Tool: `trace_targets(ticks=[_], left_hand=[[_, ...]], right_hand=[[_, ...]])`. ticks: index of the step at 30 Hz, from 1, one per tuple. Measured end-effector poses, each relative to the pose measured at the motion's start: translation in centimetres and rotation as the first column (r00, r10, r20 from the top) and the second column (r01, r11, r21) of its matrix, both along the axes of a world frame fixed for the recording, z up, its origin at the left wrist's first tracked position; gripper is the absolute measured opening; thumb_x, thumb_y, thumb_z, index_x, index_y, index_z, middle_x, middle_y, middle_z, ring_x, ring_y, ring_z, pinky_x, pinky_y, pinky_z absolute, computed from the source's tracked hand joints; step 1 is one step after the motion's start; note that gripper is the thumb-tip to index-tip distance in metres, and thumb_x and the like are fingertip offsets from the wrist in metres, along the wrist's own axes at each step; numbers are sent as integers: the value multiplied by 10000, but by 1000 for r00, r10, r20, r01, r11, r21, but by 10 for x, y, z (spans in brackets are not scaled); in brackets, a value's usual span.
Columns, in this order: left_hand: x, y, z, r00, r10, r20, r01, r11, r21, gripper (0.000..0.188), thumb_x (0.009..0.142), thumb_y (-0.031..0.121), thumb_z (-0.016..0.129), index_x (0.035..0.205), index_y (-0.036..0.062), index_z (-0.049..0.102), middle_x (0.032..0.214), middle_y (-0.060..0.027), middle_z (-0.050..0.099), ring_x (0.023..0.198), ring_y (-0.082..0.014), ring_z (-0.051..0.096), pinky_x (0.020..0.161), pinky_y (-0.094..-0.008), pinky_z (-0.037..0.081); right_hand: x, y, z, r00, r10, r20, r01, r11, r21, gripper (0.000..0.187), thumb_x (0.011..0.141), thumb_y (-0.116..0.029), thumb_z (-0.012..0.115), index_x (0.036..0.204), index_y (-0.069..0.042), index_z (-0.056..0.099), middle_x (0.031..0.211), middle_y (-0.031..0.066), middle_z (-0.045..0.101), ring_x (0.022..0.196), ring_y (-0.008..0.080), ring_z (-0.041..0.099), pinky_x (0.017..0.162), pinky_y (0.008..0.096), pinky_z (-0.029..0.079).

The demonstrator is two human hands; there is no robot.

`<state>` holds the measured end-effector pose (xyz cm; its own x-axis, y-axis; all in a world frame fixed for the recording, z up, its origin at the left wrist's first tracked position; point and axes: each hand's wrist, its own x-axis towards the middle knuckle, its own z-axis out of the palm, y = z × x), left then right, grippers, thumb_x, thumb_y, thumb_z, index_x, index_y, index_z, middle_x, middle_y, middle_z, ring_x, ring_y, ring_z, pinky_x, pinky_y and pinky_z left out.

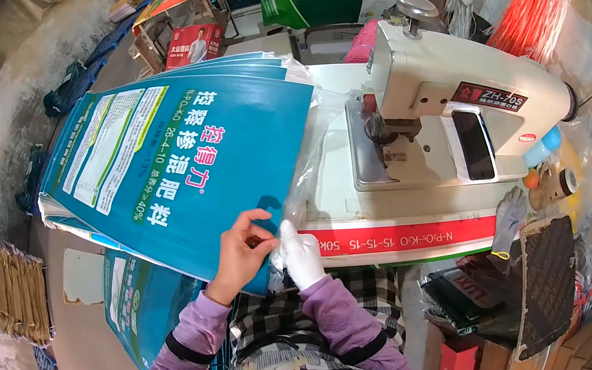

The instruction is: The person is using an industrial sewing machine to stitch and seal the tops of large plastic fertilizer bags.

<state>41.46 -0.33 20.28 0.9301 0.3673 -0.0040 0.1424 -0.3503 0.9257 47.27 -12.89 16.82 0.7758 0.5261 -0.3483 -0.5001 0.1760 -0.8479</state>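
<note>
A teal printed woven sack (251, 126) lies flat on top of a stack of similar sacks, left of a white sewing machine (432, 75). Clear plastic film (302, 178), seemingly a liner, sticks out along the sack's right edge. My left hand (244, 250), bare, is over the sack's near right corner with thumb and fingers pinched together; what they hold, if anything, cannot be made out. Wearing a white glove, my right hand (301, 256) is closed on the film at that edge, its fingertips close to my left ones.
A black phone (472, 145) rests against the machine's body. A grey glove (509, 221) hangs by the table's right end. More teal sacks (147, 304) lie below the stack at left. Red strands (532, 25) hang at the back right. Cardboard (545, 284) stands at right.
</note>
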Motion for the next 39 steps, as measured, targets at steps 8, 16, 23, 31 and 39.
trace_targets(ticks=[8, 16, 23, 31, 39], left_hand=[[-8, 12, 2, 868, 405, 289, -224, 837, -499, 416, 845, -84, 706, 1168, 63, 490, 880, -26, 634, 817, -72, 581, 730, -234, 477], [-5, -5, 10, 998, 36, 47, -31, 994, -106, 425, 767, -87, 781, 1096, 23, 536, 885, -62, 708, 743, -100, 661, 715, -238, 547], [-13, 21, 8, 909, 356, 217, -134, 742, -657, 357, 848, -81, 696, 1100, 101, 519, 920, -38, 679, 823, -116, 629, 761, -259, 520], [-22, 47, 37, 754, 624, 204, -201, 515, -833, 214, 929, 55, 673, 1052, 148, 524, 955, -18, 638, 878, -138, 596, 828, -304, 506], [-20, 4, 33, 967, 201, 154, -15, 651, -759, 350, 872, -50, 684, 1177, 60, 551, 1028, -71, 654, 976, -140, 607, 896, -282, 472]], right_hand=[[12, -23, -16, 995, 76, -72, -61, 980, 190, 282, 928, -261, 694, 903, 19, 717, 792, 34, 688, 701, 105, 604, 631, 276, 463], [14, -1, 2, 985, 173, 11, -173, 979, 106, 278, 954, -247, 673, 916, 26, 706, 831, 14, 661, 749, 70, 583, 652, 242, 466], [6, 0, -1, 943, 16, 332, 48, 982, -185, 363, 922, -314, 687, 723, -14, 727, 605, 80, 653, 557, 154, 603, 572, 328, 465], [43, -33, 25, 361, -116, 925, 621, 770, -145, 195, 820, -66, 702, 1010, -73, 659, 997, 93, 646, 898, 266, 639, 740, 370, 529], [-24, -11, 49, 839, 43, 543, 8, 996, -92, 147, 843, -98, 761, 858, -5, 648, 812, 43, 634, 685, 107, 574, 638, 262, 460]])
